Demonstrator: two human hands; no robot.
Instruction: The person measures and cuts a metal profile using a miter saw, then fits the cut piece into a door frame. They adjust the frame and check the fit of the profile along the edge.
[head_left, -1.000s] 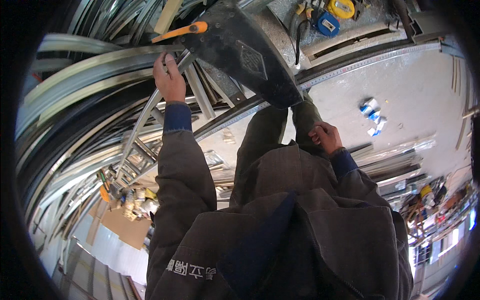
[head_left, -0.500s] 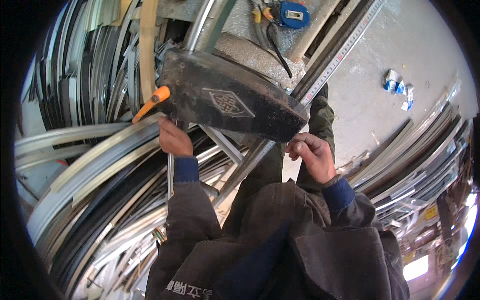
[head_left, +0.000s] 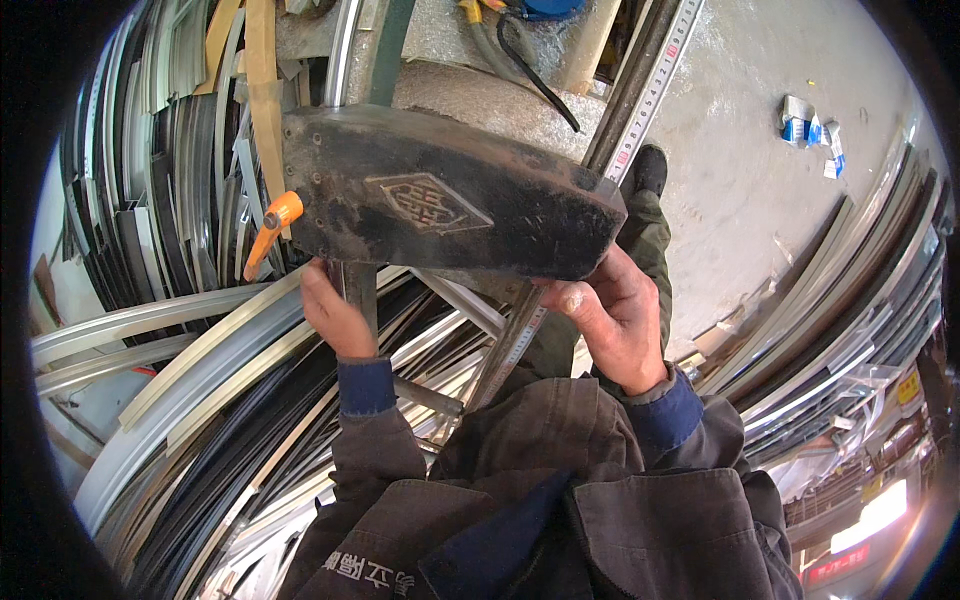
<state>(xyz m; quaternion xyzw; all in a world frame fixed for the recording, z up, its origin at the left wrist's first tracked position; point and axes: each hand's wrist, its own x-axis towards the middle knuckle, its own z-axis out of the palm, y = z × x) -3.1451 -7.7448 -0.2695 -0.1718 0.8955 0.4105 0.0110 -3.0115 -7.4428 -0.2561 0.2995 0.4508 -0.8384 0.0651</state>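
Observation:
A black metal machine housing (head_left: 450,200) with a raised diamond emblem spans the middle, and an orange lever handle (head_left: 275,228) sticks out at its left end. My left hand (head_left: 335,312) is below that end, closed beside an upright metal bar (head_left: 358,290); its fingertips are partly hidden. My right hand (head_left: 620,318) is at the housing's lower right corner. Its thumb and fingers are bent together, some tips hidden under the corner, and what they hold cannot be made out. Close by runs a metal rail with a measuring scale (head_left: 652,88), passing beneath the housing.
Long curved-looking metal profiles (head_left: 190,370) lie in bundles at left, with more profiles (head_left: 840,300) at right. A hose (head_left: 535,75) and part of a blue tape measure (head_left: 550,8) rest beyond the housing. Crumpled blue-and-white packaging (head_left: 797,122) lies on the floor.
The view has shifted, so the housing and handle appear farther left. My right hand has moved up against the housing's right corner, while my left hand stays near its left end.

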